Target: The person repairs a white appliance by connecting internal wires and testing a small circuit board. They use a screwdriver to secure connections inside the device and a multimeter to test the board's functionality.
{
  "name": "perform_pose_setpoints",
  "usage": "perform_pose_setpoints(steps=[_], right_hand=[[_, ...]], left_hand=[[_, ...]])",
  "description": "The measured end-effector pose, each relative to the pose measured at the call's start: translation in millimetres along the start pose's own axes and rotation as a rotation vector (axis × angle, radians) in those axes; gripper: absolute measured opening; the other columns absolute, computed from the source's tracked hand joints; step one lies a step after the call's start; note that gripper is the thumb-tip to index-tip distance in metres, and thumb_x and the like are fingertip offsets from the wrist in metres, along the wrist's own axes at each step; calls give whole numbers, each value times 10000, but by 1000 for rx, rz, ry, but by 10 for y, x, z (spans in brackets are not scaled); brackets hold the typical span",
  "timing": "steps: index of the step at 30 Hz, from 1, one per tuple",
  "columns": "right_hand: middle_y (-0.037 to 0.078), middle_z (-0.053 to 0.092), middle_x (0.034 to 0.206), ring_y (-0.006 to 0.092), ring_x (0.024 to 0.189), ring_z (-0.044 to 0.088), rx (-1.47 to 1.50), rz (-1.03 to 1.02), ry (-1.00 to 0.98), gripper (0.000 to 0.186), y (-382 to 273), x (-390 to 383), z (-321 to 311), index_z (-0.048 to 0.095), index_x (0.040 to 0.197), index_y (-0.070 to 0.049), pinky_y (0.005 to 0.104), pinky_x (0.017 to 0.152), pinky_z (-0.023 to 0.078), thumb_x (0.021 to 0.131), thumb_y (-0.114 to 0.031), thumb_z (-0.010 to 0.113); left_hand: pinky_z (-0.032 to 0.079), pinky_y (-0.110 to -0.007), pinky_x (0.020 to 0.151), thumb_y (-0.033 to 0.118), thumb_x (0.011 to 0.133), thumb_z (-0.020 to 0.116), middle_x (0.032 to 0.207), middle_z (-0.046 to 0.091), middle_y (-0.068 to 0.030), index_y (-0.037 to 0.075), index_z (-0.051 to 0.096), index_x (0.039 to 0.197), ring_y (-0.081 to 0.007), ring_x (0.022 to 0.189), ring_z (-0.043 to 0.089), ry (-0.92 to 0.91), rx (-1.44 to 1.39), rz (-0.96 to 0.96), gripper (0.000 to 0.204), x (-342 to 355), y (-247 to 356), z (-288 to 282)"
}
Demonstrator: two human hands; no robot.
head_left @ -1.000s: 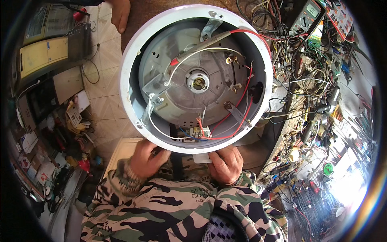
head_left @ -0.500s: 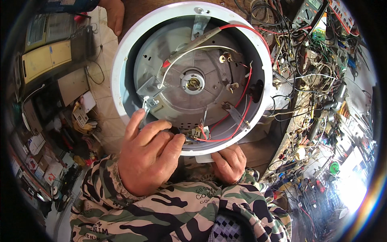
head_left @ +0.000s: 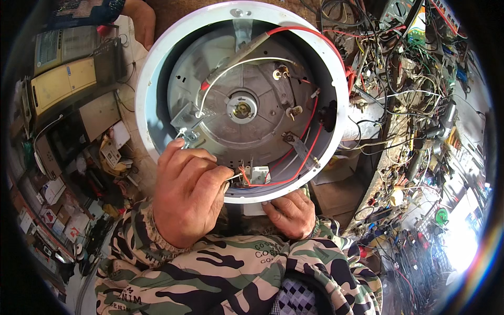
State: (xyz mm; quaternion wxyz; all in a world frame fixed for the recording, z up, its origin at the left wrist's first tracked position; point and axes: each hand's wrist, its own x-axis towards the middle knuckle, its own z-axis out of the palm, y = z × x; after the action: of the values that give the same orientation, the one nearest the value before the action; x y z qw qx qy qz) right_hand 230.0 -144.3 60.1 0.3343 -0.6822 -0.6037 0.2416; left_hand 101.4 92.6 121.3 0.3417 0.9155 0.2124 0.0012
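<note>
Up from below the lower rim, the left hand (head_left: 186,197) has come over it since a second ago, and the round white housing (head_left: 145,105) lies slightly further left in view. That hand, lower centre, is curled inside with thumb and fingers drawn together; it looks to be pinching a thin lead, though I can't tell for sure. Just right of it, the right hand (head_left: 290,212) is bent at the lower rim against a pale tab (head_left: 254,209), its grip partly hidden.

Filling the middle of the frame, the housing seems stiff sheet metal, probably awkward more than heavy, its painted rim perhaps slick. I'd hold it by opposite sides of that rim, sparing the bendy red wire (head_left: 313,118) and small connector block (head_left: 259,174), whose joints may be fragile. Beyond, upper left, another person's hand (head_left: 140,25) rests by the brown surface (head_left: 176,8).
</note>
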Motion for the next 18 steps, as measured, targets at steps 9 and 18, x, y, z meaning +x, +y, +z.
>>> perform_pose_setpoints(steps=[9,18], right_hand=[[47,633,939,238,902,668,-20,66,-2,307,-103,-12,-94,758,997,-84,386,753,579,695,-58,810],[44,644,955,236,892,670,-4,62,-1,332,-91,19,-67,771,1010,-78,385,740,566,680,-64,806]], left_hand=[[450,-523,1007,91,681,826,894,637,-55,48,662,1110,-261,922,644,-31,-21,1,461,56,29,-59],[499,-402,745,190,618,835,810,607,-31,65,647,965,-239,809,630,-260,101,79,414,441,-86,-165]])
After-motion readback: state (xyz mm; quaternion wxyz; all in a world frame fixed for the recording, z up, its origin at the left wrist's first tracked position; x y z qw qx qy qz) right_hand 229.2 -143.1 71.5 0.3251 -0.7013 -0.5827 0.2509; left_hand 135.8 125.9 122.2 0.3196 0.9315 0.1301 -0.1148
